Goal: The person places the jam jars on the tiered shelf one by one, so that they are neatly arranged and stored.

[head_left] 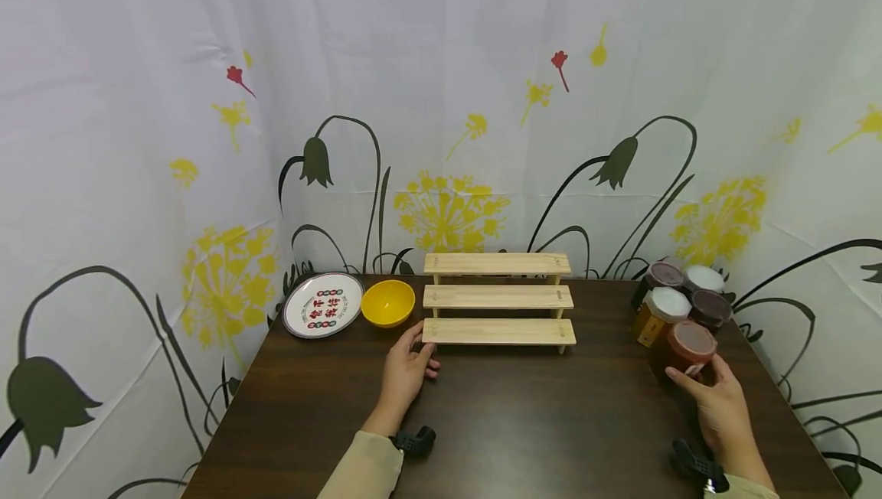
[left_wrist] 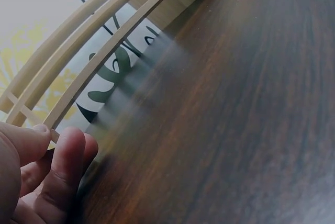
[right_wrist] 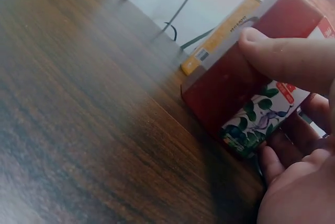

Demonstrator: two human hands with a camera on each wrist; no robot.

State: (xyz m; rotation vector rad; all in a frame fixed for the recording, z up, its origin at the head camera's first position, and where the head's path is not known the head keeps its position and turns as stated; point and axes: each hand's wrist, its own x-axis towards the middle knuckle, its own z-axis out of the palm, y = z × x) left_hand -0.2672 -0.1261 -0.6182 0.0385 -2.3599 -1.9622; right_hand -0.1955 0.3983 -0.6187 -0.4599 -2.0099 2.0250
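At lower right of the head view, the right hand [head_left: 720, 403] is curled round a red-lidded jar [head_left: 689, 346], thumb on its side, jar standing on the surface [head_left: 537, 422]. It sits tight vs. four other jars [head_left: 678, 292] just behind; lifting at a tilt could knock the yellow-labelled jar [right_wrist: 222, 38] over. At lower centre, the left hand [head_left: 406, 369] pinches the left end of the stepped wooden rack [head_left: 498, 296], fingers bent. A tug could skid the rack w/ the yellow bowl [head_left: 388, 302] and plate [head_left: 324, 304] just beside.
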